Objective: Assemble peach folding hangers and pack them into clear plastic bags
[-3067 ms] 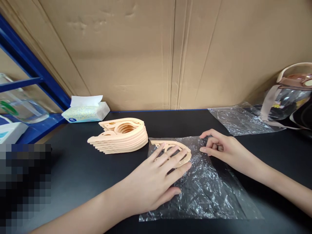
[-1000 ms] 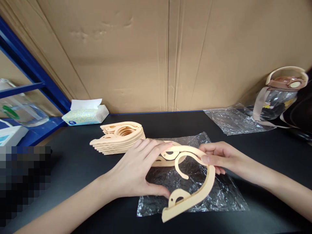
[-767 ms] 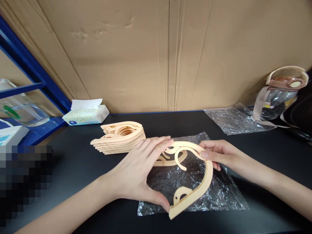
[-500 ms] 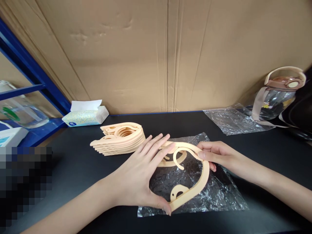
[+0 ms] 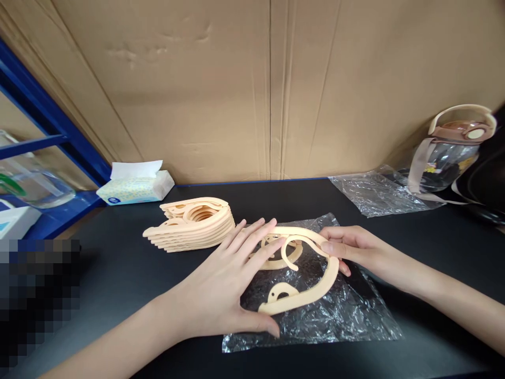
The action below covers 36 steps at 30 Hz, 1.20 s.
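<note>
A beige plastic folding hanger [image 5: 321, 287], bent into a C shape with its curled hook inside, is held tilted above a clear plastic bag [image 5: 347, 326]. My right hand [image 5: 351, 247] pinches its rounded right end between thumb and fingers. Spread wide at the hanger's left side is my left hand [image 5: 224, 284]; its fingers lie over the upper arm, and the thumb is just below the tip of the lower arm. Behind, another folded hanger [image 5: 294, 258] lies on the bag, partly hidden by my left fingers. A neat stack of folded hangers [image 5: 197, 234] stands to the left.
On the black table [image 5: 130, 295] a tissue pack [image 5: 136, 187] sits at the back left, beside a blue shelf frame [image 5: 74, 145]. A second clear bag [image 5: 366, 195] and a strapped water bottle [image 5: 450, 158] are at the back right. Cardboard [image 5: 221, 105] walls the rear.
The hanger's lower arm has swung up and left, closer to the upper arm. Its tip has moved off my left thumb's end to above the thumb. My right hand keeps its pinch.
</note>
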{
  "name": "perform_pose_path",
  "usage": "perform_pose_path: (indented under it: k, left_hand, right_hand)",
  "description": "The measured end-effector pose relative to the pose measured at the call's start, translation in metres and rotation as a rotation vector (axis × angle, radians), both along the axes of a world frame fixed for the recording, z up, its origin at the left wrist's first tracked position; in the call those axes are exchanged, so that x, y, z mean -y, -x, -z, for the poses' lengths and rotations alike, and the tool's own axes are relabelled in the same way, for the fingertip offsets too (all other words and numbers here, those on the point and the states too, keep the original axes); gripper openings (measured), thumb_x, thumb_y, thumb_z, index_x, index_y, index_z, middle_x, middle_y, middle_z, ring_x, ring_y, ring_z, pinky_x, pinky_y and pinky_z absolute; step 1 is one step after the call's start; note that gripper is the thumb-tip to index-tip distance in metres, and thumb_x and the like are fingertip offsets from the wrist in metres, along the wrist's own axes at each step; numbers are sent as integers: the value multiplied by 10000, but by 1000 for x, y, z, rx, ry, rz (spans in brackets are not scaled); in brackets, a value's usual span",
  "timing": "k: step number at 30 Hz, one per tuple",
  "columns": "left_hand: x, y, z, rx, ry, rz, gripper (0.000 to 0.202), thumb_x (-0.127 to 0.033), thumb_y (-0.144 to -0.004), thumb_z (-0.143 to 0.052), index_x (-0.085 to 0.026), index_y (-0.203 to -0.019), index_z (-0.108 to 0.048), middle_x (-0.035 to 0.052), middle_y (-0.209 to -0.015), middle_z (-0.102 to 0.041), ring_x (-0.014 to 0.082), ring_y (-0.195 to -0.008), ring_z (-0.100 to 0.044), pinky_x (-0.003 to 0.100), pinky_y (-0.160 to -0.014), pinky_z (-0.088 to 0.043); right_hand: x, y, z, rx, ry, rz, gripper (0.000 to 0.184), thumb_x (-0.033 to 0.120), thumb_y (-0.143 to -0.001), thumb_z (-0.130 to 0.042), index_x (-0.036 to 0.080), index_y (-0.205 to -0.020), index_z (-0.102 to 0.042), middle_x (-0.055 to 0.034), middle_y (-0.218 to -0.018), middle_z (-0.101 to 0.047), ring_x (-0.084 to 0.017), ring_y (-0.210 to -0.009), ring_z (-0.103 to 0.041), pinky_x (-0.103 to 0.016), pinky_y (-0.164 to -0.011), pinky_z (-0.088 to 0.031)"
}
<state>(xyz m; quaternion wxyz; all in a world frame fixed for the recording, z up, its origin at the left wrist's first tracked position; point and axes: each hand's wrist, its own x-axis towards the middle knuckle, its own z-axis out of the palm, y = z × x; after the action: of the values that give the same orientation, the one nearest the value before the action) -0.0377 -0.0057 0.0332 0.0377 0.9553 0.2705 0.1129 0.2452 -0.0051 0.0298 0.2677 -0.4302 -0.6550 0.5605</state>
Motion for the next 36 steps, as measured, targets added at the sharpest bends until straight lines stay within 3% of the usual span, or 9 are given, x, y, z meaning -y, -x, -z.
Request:
perform_pose_path:
  k: [6,12,16,21,24,27,31,34,36]
  left_hand:
    - [-4,1,-2,87,-51,-33,616,-422,-942,-564,-235,-1470,-306,114,-1495,-438,289,-1351,-433,518,-1155,-305]
    - [-5,3,-6,122,-55,-23,733,-568,-867,-622,-234,-1456,-340,116,-1442,-490,294,-1247,-507,452,-1058,-420]
    - [-2,3,-6,126,-56,-53,691,-496,-885,-637,-237,-1450,-334,97,-1425,-505,271,-1227,-527,411,-1034,-440]
    - [3,0,-3,173,-194,-49,668,-381,-904,-624,-207,-1459,-296,105,-1364,-552,270,-1204,-542,402,-1015,-434]
    - [8,-5,-2,220,-233,-86,681,-408,-910,-615,-205,-1463,-275,111,-1341,-569,273,-1184,-561,396,-982,-441]
    - [14,-12,1,261,-225,-94,723,-453,-902,-614,-219,-1477,-243,110,-1319,-588,280,-1166,-579,395,-958,-448]
    - [18,-17,3,290,-236,-51,764,-453,-881,-644,-203,-1483,-246,119,-1287,-610,277,-1125,-598,385,-936,-462]
    - [15,-15,0,293,-121,-32,857,-558,-828,-664,-230,-1492,-231,128,-1389,-530,306,-1222,-544,426,-1000,-464]
    - [12,-10,-3,280,-14,-35,771,-465,-865,-632,-251,-1492,-239,126,-1494,-414,316,-1330,-451,468,-1077,-423]
  right_hand:
    - [2,-1,-1,-23,16,-76,350,498,-919,-558,159,-855,-622,39,-647,-509,-76,-552,-452,-232,-545,-373]
    - [3,-1,-3,-26,12,-81,317,474,-915,-573,167,-861,-630,37,-664,-515,-78,-562,-452,-231,-555,-377]
    - [5,-1,-5,2,4,-83,314,471,-923,-555,171,-857,-621,34,-664,-510,-83,-572,-466,-231,-555,-385]
    - [11,0,-7,318,-451,-33,309,448,-946,-518,224,-1141,-602,-31,-945,-633,-151,-780,-572,-281,-682,-463]
    - [18,4,-7,487,-878,-1,617,479,-861,-642,259,-1393,-418,-99,-1267,-567,-244,-1077,-575,-386,-891,-483]
    - [25,12,-8,608,-1108,-64,762,534,-810,-681,243,-1437,-360,-136,-1350,-542,-312,-1205,-530,-474,-984,-446]
    - [31,19,-8,626,-1165,-78,820,490,-827,-666,179,-1481,-283,-159,-1315,-578,-312,-1164,-562,-478,-955,-487]
    - [29,12,-10,640,-1058,-69,854,435,-788,-695,194,-1498,-287,-150,-1326,-568,-325,-1187,-557,-489,-966,-501]
    - [22,-4,-14,689,-946,-39,815,393,-768,-708,232,-1476,-340,-129,-1345,-547,-331,-1224,-536,-496,-990,-494]
